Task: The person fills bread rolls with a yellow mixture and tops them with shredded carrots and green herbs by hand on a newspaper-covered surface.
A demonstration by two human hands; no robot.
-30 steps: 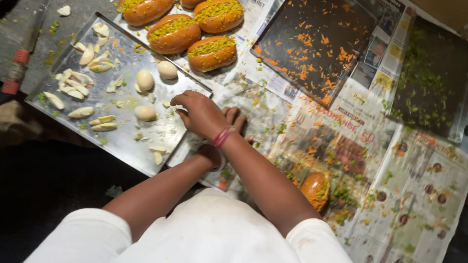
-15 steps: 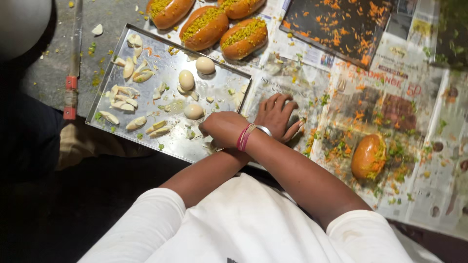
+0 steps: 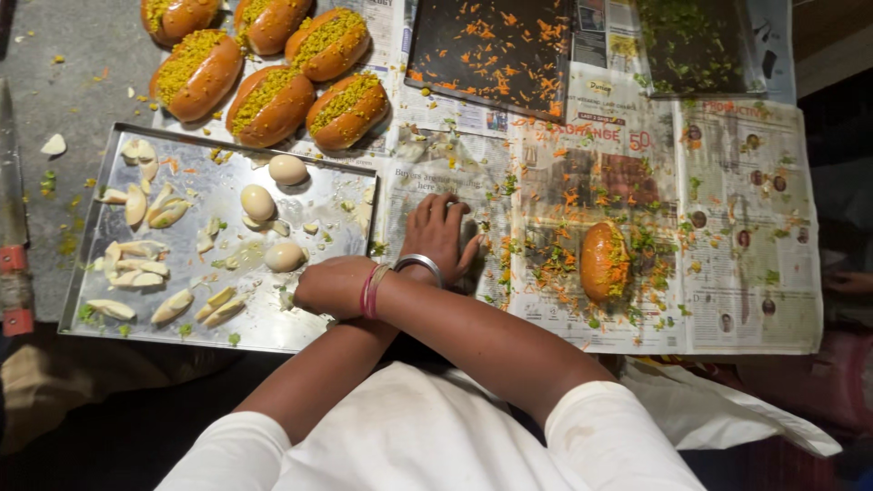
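With arms crossed at centre frame, the left hand (image 3: 438, 238) lies spread flat on newspaper (image 3: 637, 164), while the curled right hand (image 3: 329, 287), its contents hidden, rests on the tray (image 3: 209, 177), the nearest egg (image 3: 284, 257) just upper left.

From my feed I see a rough grey surface (image 3: 82, 55) at upper left, speckled with small green and orange scraps. Sheets of newspaper (image 3: 746, 227) are spread over most of the work area, stained and littered with shreds. A dark strip with red bands (image 3: 13, 273) runs down the left edge. The lower left falls off into deep shadow, with a patch of tan cloth (image 3: 55, 391) showing just beneath the work area. The right edge is dim too, with something pinkish (image 3: 841, 382) low down that I cannot make out. Light falls from above, brightest on the paper
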